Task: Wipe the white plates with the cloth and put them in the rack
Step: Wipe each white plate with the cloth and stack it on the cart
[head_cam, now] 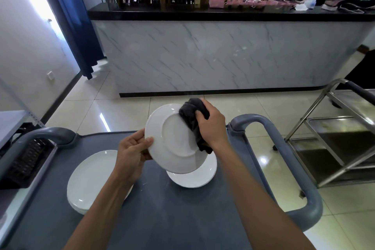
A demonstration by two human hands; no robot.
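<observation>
My left hand grips the left rim of a white plate, held tilted above the grey cart top with its underside facing me. My right hand clutches a dark grey cloth and presses it against the plate's upper right edge; the cloth hangs down the plate's right side. Under the held plate lies another white plate flat on the cart. A stack of white plates sits at the cart's left. A dark rack stands at the far left edge of the cart.
Grey cart handles curve up at the left and right. A steel trolley stands to the right on the tiled floor. A marble-fronted counter with a black top crosses the room ahead.
</observation>
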